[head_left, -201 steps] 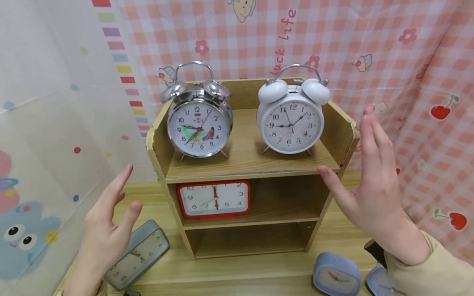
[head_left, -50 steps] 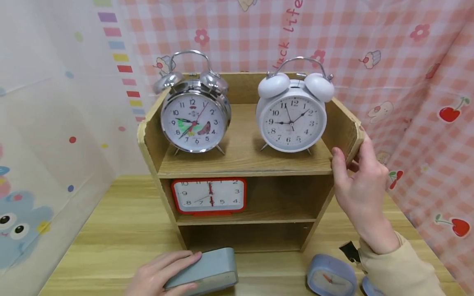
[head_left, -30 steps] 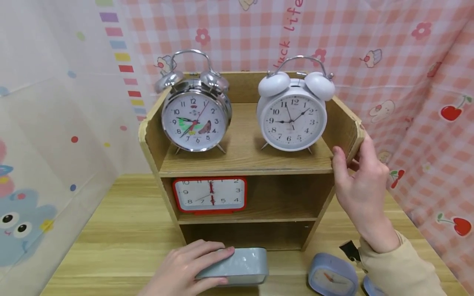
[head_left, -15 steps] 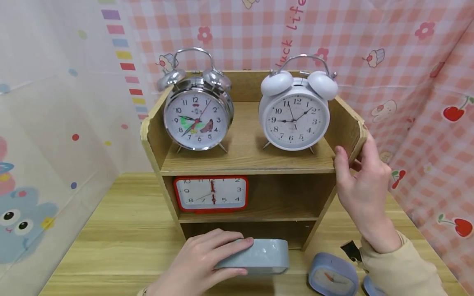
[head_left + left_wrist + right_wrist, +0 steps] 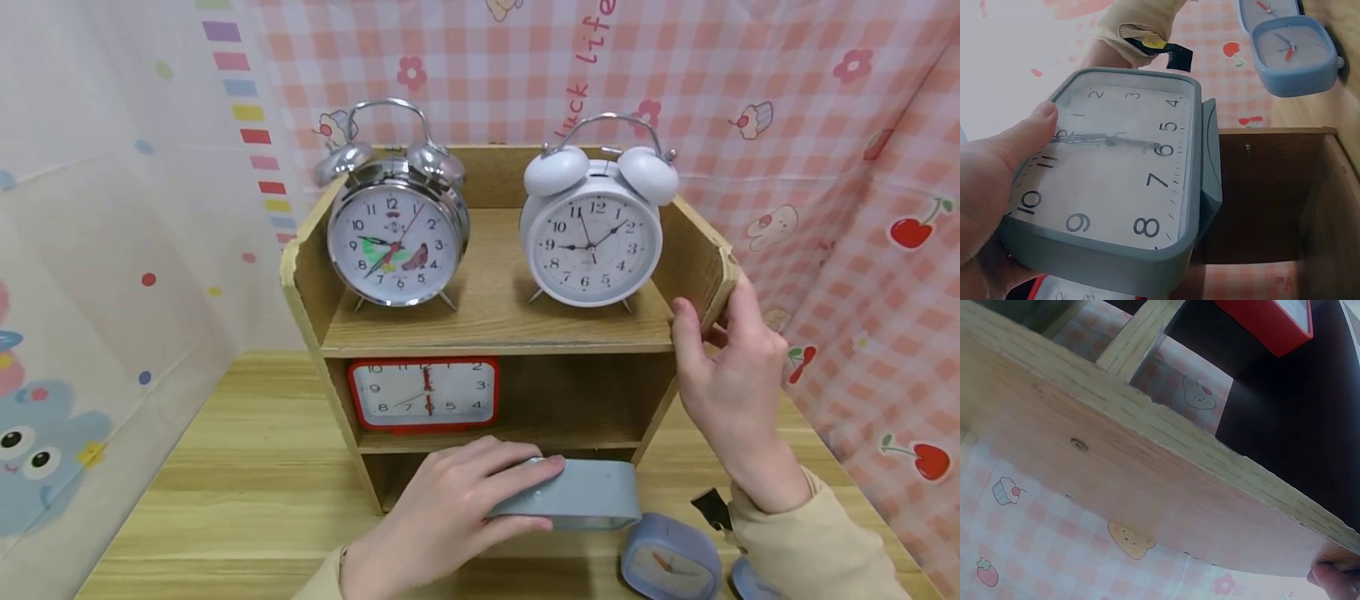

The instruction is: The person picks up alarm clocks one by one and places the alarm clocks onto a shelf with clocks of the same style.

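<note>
Shifted toward two o'clock, the grey clock (image 5: 588,492) sits at the view's five o'clock, pinched between thumb and fingers of the left hand (image 5: 465,500); best kept level, clear of the purple clock (image 5: 671,558) at its four o'clock. Right hand (image 5: 731,387) pinches the shelf (image 5: 487,329) at three o'clock.

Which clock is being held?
The rectangular grey-blue clock, gripped by the left hand. The silver clock, white clock and red clock stand on shelves; the two blue clocks sit on the table.
</note>
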`<state>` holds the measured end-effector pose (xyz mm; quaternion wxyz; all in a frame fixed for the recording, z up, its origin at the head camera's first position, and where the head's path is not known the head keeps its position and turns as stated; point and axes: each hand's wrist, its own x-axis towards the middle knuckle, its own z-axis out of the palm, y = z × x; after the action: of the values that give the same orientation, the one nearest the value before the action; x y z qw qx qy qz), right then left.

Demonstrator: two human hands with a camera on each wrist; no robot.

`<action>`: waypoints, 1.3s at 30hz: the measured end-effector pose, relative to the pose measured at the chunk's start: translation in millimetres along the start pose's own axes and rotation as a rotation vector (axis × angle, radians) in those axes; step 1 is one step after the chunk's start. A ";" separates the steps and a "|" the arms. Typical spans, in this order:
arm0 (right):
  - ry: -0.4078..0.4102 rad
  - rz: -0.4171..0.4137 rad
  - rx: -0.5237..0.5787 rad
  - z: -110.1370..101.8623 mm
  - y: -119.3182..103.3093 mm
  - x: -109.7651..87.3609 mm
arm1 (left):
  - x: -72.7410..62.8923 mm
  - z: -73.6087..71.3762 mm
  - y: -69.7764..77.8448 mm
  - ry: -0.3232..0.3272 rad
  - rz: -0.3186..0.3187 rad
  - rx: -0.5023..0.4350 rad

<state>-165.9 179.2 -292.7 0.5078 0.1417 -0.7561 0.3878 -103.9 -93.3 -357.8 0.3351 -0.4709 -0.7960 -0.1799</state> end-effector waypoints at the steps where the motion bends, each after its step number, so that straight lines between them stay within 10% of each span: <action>1: 0.003 -0.001 0.003 0.1 0.2 0.2 | 3.2 0.2 -0.2 0.009 0.003 0.008; 39: -0.059 -0.034 -0.044 -4.4 -0.5 2.2 | 67.8 7.5 -13.1 0.003 -0.021 0.045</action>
<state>-163.7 182.4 -289.7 0.4951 0.1549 -0.7764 0.3581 -140.5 -52.6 -315.1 0.3449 -0.4543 -0.8044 -0.1660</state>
